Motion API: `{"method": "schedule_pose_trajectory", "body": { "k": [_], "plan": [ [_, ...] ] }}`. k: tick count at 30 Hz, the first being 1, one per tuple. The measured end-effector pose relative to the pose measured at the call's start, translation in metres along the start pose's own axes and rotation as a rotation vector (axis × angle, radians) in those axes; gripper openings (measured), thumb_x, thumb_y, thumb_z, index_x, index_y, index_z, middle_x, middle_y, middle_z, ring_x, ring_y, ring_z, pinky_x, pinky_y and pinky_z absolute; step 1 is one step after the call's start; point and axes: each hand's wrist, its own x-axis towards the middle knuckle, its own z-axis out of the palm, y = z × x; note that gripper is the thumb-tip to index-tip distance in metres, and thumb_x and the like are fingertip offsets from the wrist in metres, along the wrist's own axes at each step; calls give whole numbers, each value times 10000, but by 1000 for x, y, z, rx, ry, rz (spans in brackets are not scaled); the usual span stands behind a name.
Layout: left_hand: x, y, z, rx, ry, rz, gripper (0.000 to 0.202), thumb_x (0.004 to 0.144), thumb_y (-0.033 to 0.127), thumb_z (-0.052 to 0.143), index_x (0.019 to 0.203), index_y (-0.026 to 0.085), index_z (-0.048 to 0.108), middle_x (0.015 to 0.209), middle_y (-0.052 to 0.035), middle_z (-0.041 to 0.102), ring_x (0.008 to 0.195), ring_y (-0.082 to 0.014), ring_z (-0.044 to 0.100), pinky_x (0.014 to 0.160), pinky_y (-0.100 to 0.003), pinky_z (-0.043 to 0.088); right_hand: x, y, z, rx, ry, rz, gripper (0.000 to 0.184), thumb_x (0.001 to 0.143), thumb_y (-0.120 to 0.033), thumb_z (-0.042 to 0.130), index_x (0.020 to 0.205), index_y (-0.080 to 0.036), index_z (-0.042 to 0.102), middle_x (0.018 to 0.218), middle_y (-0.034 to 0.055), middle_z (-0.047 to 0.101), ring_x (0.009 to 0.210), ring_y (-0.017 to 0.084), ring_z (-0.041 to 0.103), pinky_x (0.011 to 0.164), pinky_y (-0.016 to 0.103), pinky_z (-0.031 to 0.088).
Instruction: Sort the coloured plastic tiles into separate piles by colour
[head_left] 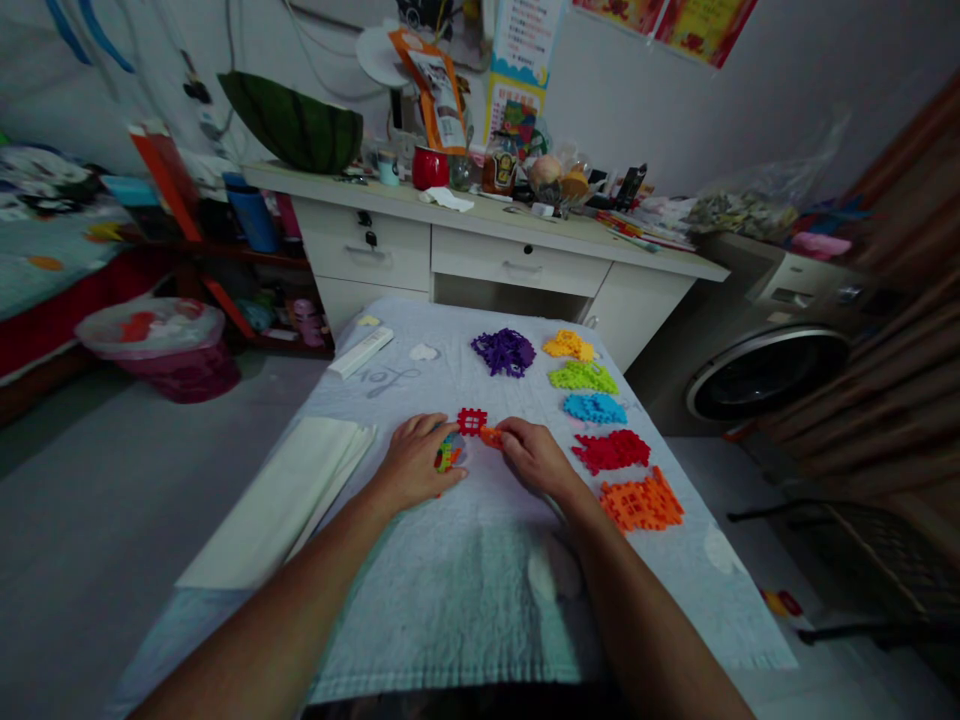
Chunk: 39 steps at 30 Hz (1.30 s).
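In the head view, the left hand (420,462) curved around a small multicoloured plastic cluster (447,455) at the middle of the cloth-covered bench (465,590), while the right hand (536,458) pinched a small orange plastic piece (490,437). A red notched plastic square (472,421) sat between the hands, just beyond the left fingertips. To the right lay yellow (570,346), green (583,376), blue (595,408), red (611,452) and orange piles (641,502).

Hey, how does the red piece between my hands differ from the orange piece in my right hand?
The red piece shows a square, windowed face; the orange piece is partly hidden by your right hand. The red piece is left, the orange piece right. Both are brightly coloured.
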Motion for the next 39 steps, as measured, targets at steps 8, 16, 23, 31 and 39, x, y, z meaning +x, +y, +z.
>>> {"method": "schedule_pose_trajectory", "body": {
  "k": [8,16,23,31,39],
  "plan": [
    [1,-1,0,-18,-11,6,574,696,446,702,1227,254,598,1336,-93,548,1241,-317,462,1050,-485,353,0,22,-1,-158,133,58,243,918,-244,498,1076,-147,656,1029,105,659,963,201,586,888,317,432],
    [2,-2,1,-29,-27,19,555,698,461,689,1209,262,601,1345,-73,561,1253,-311,458,1064,-489,331,-5,23,-4,-316,-26,-28,405,767,-233,684,1164,-173,631,1060,85,610,981,209,527,934,350,397],
    [3,-3,1,-13,-39,32,517,706,475,676,1171,261,604,1313,-59,594,1231,-308,480,1039,-473,343,-25,10,-36,-298,-31,11,422,755,-189,685,1171,-157,624,1106,110,617,1037,231,540,944,366,410],
    [3,-2,0,-5,-55,37,396,724,475,649,1043,246,603,1291,-48,598,1219,-291,483,1030,-449,338,-92,34,-103,-360,37,97,476,741,-177,643,1214,-214,605,1236,97,601,1180,258,520,1048,438,368],
    [4,-3,1,-22,-48,41,372,716,472,642,1003,240,597,1256,-46,613,1198,-286,500,1020,-433,344,-157,75,-138,-345,115,310,483,753,-213,560,1235,-217,585,1239,100,609,1130,237,580,993,418,453]
  ]
}}
